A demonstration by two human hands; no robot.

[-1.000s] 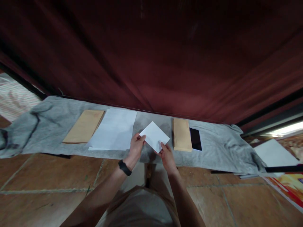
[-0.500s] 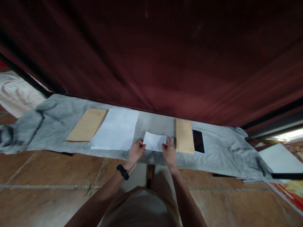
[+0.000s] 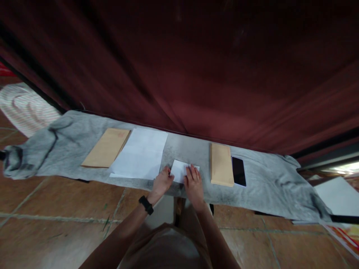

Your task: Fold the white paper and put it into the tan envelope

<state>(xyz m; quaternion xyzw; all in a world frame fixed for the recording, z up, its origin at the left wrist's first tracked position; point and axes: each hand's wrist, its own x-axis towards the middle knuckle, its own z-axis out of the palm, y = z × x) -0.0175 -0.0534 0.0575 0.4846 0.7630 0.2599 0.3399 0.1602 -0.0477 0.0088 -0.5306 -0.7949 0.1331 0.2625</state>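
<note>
Head view shows the left hand (image 3: 162,182) pinching the near-left corner of a small folded white paper (image 3: 179,170) on the grey cloth (image 3: 260,179). The right hand (image 3: 193,181) lies spread flat on top of it. Left of the grip, a large white sheet (image 3: 141,154) sits just beside (easily dragged along). Uneven pressure could skew the fold. Right of the grip, bare cloth separates the paper from a brown envelope (image 3: 221,170).
</note>
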